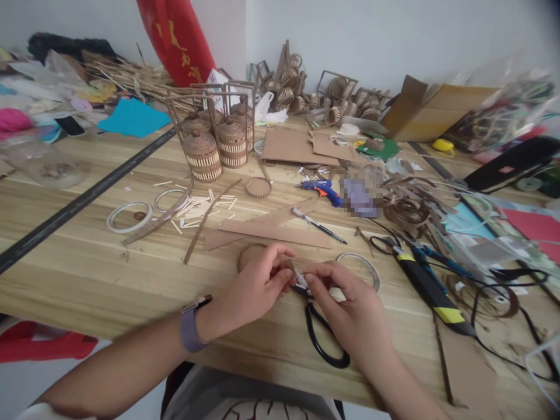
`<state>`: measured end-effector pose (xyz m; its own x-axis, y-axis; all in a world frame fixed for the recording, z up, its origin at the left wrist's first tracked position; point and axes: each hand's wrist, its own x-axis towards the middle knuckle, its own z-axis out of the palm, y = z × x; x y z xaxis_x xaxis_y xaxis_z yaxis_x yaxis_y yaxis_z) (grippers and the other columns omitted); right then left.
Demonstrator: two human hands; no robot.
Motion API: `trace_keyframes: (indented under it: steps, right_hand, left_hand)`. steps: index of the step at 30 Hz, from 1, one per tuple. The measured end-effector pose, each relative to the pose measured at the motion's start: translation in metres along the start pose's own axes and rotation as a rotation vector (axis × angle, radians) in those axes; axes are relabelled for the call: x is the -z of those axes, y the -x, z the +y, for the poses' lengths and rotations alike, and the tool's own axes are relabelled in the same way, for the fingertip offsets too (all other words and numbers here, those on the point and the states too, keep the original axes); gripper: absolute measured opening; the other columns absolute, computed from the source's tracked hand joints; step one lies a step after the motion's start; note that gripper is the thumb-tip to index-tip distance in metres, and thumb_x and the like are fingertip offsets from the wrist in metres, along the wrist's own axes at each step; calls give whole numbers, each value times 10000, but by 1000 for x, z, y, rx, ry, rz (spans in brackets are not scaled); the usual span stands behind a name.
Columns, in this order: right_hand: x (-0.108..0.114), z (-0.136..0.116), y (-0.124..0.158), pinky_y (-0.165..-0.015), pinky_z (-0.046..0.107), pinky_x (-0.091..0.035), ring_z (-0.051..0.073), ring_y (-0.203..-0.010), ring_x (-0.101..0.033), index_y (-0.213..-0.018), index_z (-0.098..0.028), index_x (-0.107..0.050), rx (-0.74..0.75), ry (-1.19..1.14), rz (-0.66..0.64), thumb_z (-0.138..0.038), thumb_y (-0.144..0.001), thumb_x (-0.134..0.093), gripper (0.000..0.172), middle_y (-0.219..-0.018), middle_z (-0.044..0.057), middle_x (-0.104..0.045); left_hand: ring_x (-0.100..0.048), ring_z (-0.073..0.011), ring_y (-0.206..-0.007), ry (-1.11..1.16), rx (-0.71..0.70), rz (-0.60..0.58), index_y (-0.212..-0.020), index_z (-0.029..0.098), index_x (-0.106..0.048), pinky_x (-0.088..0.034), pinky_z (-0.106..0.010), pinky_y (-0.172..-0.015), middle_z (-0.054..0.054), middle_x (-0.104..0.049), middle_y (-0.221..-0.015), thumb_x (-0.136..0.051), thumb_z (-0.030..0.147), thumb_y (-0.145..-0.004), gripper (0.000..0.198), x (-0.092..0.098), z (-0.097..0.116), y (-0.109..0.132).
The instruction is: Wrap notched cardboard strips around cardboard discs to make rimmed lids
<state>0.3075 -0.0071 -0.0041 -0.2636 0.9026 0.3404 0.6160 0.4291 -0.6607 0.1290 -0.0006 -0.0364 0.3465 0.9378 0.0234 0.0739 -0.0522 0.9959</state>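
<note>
My left hand (258,286), with a purple-banded watch (192,329) on its wrist, is closed in a pinch. My right hand (350,309) pinches close beside it, fingertips almost meeting. Between them they hold a small thin strip (298,272), brownish and pale; its exact kind is too small to make out. Just under the fingers lie black-handled scissors (324,345), their blades mostly hidden. A dark woven ring (245,252) rests behind my left hand. Past my right hand lies a pale tape-like ring (370,268).
Cardboard strips (275,232), a pen (321,226), short pale sticks (196,210) and a blue glue gun (321,188) lie ahead. Small lidded bamboo baskets (201,157) with tall handles stand behind. To the right are a black-and-yellow cutter (431,289), cables and coiled brown strips (406,213).
</note>
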Motion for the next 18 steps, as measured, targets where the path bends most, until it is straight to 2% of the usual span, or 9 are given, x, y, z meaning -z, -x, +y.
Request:
trace_keyframes:
  steps: [8,14,18]
  right_hand:
    - [-12,10,-4,-533,247,-473,148,-581,-628,-802,-196,-703,-151,-81,-98,-300,-901,-537,220,-702,21,-724]
    - [-13,11,-4,-553,256,-479,154,-598,-635,-794,-198,-728,-222,-175,-106,-308,-851,-564,205,-737,34,-750]
    - [-14,9,-4,-497,225,-423,124,-526,-557,-744,-189,-683,-238,-202,-133,-259,-798,-560,152,-619,-1,-668]
  left_hand:
    - [-607,-159,-721,-211,-11,15,-1283,213,-462,-470,-281,-672,20,-598,-754,-460,208,-966,317,-2,6,4]
    - [-676,-209,-947,-354,-37,30,-1306,208,-483,-526,-323,-792,-79,-697,-1040,-462,195,-964,343,-1,6,8]
    - [-686,-221,-1047,-408,-74,16,-1306,233,-480,-534,-337,-866,-84,-718,-1140,-452,173,-953,359,-1,8,8]
